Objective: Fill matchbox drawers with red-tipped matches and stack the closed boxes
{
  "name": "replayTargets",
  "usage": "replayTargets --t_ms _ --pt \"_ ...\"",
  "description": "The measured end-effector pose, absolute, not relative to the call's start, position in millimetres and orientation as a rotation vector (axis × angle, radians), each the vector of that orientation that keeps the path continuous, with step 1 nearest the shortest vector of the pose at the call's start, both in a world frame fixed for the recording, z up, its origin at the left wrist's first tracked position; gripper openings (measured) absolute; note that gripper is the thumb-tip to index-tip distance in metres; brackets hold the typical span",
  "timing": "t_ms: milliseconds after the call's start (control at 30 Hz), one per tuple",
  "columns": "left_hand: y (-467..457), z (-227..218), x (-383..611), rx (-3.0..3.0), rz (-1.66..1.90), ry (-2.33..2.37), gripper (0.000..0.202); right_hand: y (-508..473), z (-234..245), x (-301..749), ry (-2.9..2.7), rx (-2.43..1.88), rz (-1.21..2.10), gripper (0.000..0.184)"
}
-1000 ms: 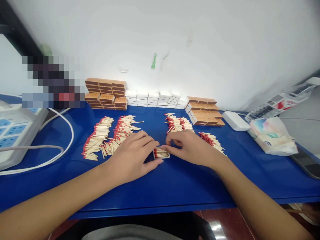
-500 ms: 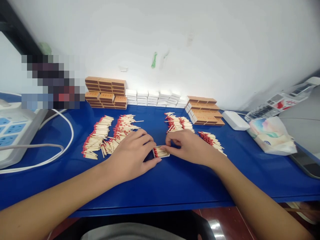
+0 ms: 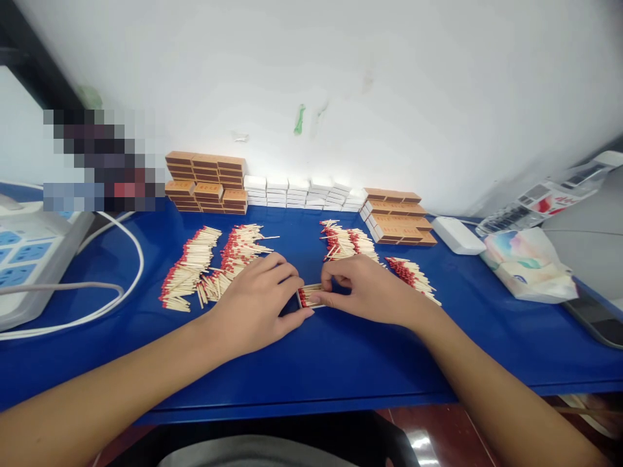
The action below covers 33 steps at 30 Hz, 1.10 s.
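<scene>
A small white matchbox tray (image 3: 306, 295) filled with red-tipped matches lies on the blue table (image 3: 341, 363). My left hand (image 3: 257, 305) curls around its left end, thumb and fingers pinching the tray. My right hand (image 3: 370, 288) covers its right end, fingertips pressing on the matches inside. Loose matches lie in heaps to the left (image 3: 209, 266) and behind my right hand (image 3: 348, 241), with another bunch to the right (image 3: 413, 275).
Against the wall stand brown matchbox sleeves at left (image 3: 207, 183) and right (image 3: 396, 216), with white trays (image 3: 302, 192) between. A power strip (image 3: 24, 259) and white cable (image 3: 117, 285) lie far left. A white adapter (image 3: 457, 235), tissue pack (image 3: 533, 263) and phone (image 3: 596, 318) lie right.
My right hand has slid a little left over the tray, hiding more of the matches. My left hand has stayed in place.
</scene>
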<state>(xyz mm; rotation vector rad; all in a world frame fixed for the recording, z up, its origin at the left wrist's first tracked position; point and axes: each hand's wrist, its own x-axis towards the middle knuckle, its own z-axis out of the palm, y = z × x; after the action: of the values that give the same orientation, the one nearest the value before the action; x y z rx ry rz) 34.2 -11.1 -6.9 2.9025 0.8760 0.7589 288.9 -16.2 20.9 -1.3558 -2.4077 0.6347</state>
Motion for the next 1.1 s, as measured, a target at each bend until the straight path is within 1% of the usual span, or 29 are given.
replayTargets --t_ms 1100 --pt "-11.1 -8.0 34.2 2.908 0.748 0.877 0.026 -15.4 20.1 288.4 -2.413 -1.356 0.631 0.031"
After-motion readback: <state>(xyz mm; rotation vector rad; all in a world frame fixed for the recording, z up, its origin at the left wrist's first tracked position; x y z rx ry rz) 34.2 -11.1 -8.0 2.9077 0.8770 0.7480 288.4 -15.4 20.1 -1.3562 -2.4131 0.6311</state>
